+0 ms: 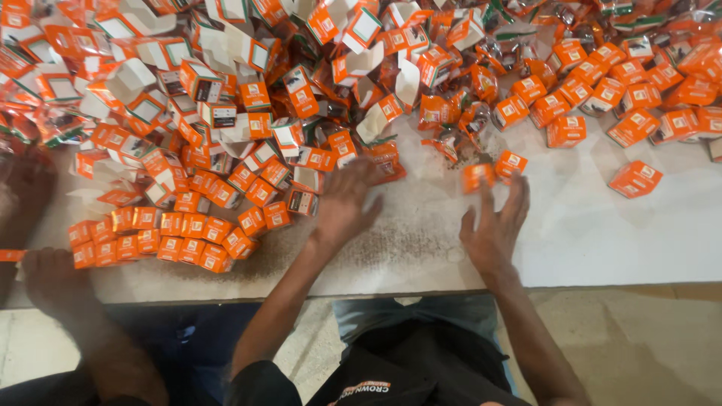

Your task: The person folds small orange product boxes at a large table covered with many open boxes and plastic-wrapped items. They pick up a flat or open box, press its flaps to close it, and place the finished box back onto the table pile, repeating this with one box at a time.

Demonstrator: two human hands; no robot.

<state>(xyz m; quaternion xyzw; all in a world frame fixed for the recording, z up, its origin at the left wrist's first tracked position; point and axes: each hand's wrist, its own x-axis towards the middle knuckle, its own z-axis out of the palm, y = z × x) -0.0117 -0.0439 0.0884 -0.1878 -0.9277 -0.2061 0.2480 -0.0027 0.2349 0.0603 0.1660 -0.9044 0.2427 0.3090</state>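
My left hand [346, 201] lies flat on the white table [587, 233] with fingers spread, its fingertips near an orange sachet [385, 159] at the edge of a big heap. Fingers apart, my right hand [494, 225] reaches toward two small orange boxes: one [477, 177] just beyond the fingertips, the other [511, 163] beside it. Neither hand holds anything.
A heap of open orange-and-white cartons [203, 98] covers the far left. Closed orange boxes [169, 237] lie in rows at the near left, more [617, 90] at the far right, one alone [635, 179]. Another person's hand [49, 274] rests at the table's left edge.
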